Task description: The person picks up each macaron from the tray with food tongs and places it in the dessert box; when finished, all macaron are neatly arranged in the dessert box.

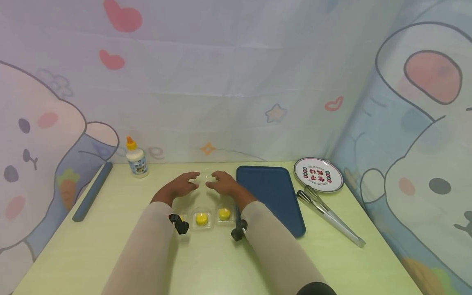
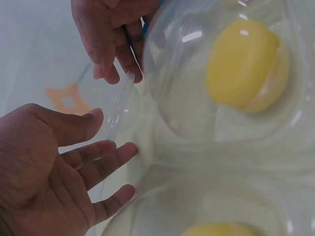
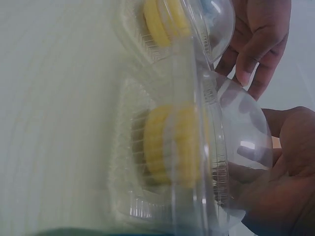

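Note:
A clear plastic box (image 1: 207, 226) with domed cells lies on the table, holding yellow macarons (image 1: 201, 219) with a pale filling, as the right wrist view shows. Behind the front cells, my left hand (image 1: 182, 185) has its thumb and fingers spread, fingertips close to the clear rim (image 2: 116, 110). Facing it, my right hand (image 1: 223, 184) holds its thumb apart from loosely bent fingers. In the right wrist view that hand is partly seen through a clear dome (image 3: 248, 132). Whether its fingertips touch the rim, I cannot tell.
To the right lies a dark blue tray (image 1: 269, 196), with silver tongs (image 1: 333, 217) beside it and a printed white plate (image 1: 318, 175) behind. At the back left stands a glue bottle (image 1: 137, 160). A grey-blue bar (image 1: 92, 192) lies along the left edge.

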Tool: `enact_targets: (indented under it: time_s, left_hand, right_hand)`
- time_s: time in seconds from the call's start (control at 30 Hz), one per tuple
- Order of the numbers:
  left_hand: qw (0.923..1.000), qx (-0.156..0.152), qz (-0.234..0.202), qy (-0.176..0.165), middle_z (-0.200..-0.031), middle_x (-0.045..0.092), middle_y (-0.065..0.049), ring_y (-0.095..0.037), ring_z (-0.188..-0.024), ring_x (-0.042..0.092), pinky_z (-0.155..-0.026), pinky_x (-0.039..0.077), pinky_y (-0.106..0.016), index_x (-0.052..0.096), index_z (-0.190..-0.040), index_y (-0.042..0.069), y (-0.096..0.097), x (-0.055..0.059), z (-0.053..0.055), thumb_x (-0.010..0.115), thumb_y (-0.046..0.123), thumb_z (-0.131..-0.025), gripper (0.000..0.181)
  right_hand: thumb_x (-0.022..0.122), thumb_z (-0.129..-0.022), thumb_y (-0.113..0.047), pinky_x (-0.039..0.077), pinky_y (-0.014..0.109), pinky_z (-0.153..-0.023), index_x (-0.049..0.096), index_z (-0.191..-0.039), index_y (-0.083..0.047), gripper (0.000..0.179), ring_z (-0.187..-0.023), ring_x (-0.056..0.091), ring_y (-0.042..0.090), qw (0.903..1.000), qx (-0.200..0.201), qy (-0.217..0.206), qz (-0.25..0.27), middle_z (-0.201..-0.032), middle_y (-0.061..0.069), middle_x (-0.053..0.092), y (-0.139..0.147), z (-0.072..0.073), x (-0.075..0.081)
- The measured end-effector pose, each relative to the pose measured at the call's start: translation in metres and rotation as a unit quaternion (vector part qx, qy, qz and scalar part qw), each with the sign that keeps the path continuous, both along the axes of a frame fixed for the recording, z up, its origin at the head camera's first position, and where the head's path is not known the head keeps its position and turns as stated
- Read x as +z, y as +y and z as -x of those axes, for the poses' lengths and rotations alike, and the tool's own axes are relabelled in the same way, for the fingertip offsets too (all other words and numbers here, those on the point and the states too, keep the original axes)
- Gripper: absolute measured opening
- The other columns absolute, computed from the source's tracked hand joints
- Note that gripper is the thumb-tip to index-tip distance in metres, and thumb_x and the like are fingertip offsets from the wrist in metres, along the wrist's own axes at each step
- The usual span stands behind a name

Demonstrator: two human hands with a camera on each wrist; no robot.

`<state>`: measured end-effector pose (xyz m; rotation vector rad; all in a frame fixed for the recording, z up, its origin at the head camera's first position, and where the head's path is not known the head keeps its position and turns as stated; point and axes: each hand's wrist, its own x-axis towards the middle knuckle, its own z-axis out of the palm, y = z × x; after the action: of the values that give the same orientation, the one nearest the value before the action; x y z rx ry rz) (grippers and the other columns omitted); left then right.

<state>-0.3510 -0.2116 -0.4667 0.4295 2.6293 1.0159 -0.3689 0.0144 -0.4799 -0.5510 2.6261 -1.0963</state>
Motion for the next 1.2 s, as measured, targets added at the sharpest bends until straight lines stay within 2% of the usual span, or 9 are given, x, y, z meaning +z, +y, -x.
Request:
enact_targets:
  time_s: [0.1, 0.23, 0.43, 0.6, 0.77, 0.9, 1.0, 1.1, 1.2]
  left_hand:
    - [0.9998, 0.004, -0.011, 0.018, -0.166, 0.041, -0.038, -0.057, -0.153, 0.045, -0.124, 0.043, -0.067, 0.035, -0.166, -0.004, 0.001, 0.000, 0.000, 0.052, 0.014, -0.114, 0.059]
    - [0.9980, 0.022, -0.014, 0.057, -0.155, 0.055, -0.037, -0.054, -0.144, 0.057, -0.117, 0.051, -0.063, 0.045, -0.159, -0.009, 0.004, 0.002, 0.001, 0.054, 0.015, -0.113, 0.052]
    - [0.9941, 0.059, -0.007, 0.091, -0.142, 0.068, -0.031, -0.049, -0.135, 0.066, -0.113, 0.054, -0.062, 0.051, -0.155, -0.008, 0.006, 0.003, -0.002, 0.057, 0.018, -0.113, 0.050]
    - [0.9909, 0.088, -0.031, 0.097, -0.131, 0.075, -0.026, -0.043, -0.123, 0.073, -0.106, 0.059, -0.058, 0.047, -0.159, -0.006, 0.008, 0.002, -0.004, 0.061, 0.014, -0.111, 0.054]
    - [0.9884, 0.114, -0.051, 0.085, -0.122, 0.077, -0.023, -0.038, -0.112, 0.076, -0.101, 0.059, -0.054, 0.039, -0.165, -0.002, 0.007, 0.007, -0.011, 0.069, 0.007, -0.104, 0.069]
    - [0.9895, 0.107, -0.057, 0.078, -0.111, 0.078, -0.022, -0.036, -0.100, 0.081, -0.105, 0.056, -0.057, 0.035, -0.167, -0.001, 0.003, 0.011, -0.016, 0.072, 0.003, -0.100, 0.077]
    - [0.9911, 0.091, -0.046, 0.086, -0.106, 0.078, -0.021, -0.032, -0.091, 0.083, -0.107, 0.054, -0.060, 0.039, -0.164, -0.004, -0.001, 0.013, -0.019, 0.072, 0.004, -0.101, 0.072]
    - [0.9918, 0.081, -0.046, 0.087, -0.107, 0.078, -0.023, -0.031, -0.087, 0.084, -0.096, 0.061, -0.054, 0.051, -0.156, -0.007, -0.006, 0.011, -0.020, 0.071, 0.006, -0.103, 0.058]
    - [0.9919, 0.075, -0.073, 0.072, -0.111, 0.077, -0.029, -0.034, -0.087, 0.084, -0.080, 0.067, -0.043, 0.060, -0.147, -0.010, -0.009, 0.009, -0.019, 0.066, 0.009, -0.108, 0.043]
  right_hand:
    - [0.057, -0.114, -0.034, 0.050, 0.056, -0.121, 0.051, -0.158, 0.003, 0.058, -0.146, 0.058, 0.044, 0.9999, -0.001, 0.015, -0.001, -0.159, 0.026, 0.057, 0.000, 0.002, 0.000]
    - [0.057, -0.114, -0.028, 0.051, 0.055, -0.120, 0.058, -0.152, 0.006, 0.051, -0.142, 0.061, 0.044, 0.9994, -0.014, 0.031, 0.011, -0.154, 0.026, 0.062, 0.003, 0.004, 0.000]
    - [0.058, -0.114, -0.025, 0.059, 0.052, -0.109, 0.064, -0.147, 0.005, 0.044, -0.126, 0.072, 0.040, 0.9984, -0.022, 0.005, 0.052, -0.133, 0.023, 0.076, 0.009, 0.001, -0.002]
    - [0.062, -0.112, -0.017, 0.064, 0.046, -0.099, 0.069, -0.138, 0.006, 0.036, -0.118, 0.078, 0.038, 0.9949, -0.018, 0.000, 0.099, -0.127, 0.023, 0.079, 0.010, -0.003, -0.002]
    - [0.069, -0.105, -0.004, 0.066, 0.047, -0.094, 0.073, -0.130, 0.011, 0.029, -0.110, 0.080, 0.040, 0.9883, -0.017, -0.001, 0.152, -0.123, 0.027, 0.078, 0.008, -0.009, 0.003]
    - [0.073, -0.100, 0.003, 0.068, 0.048, -0.090, 0.070, -0.119, 0.012, 0.020, -0.100, 0.082, 0.040, 0.9810, -0.030, -0.005, 0.192, -0.111, 0.027, 0.076, 0.006, -0.011, 0.006]
    - [0.073, -0.100, 0.004, 0.069, 0.049, -0.088, 0.063, -0.122, 0.010, 0.025, -0.095, 0.082, 0.043, 0.9752, -0.030, -0.020, 0.218, -0.107, 0.025, 0.074, 0.005, -0.011, 0.007]
    - [0.072, -0.102, 0.000, 0.069, 0.046, -0.084, 0.060, -0.133, 0.007, 0.034, -0.092, 0.081, 0.043, 0.9775, -0.023, -0.019, 0.209, -0.109, 0.024, 0.076, 0.005, -0.011, 0.009]
    - [0.070, -0.105, -0.005, 0.068, 0.041, -0.075, 0.065, -0.134, 0.005, 0.031, -0.082, 0.080, 0.037, 0.9825, -0.019, -0.006, 0.185, -0.110, 0.023, 0.078, 0.004, -0.011, 0.009]
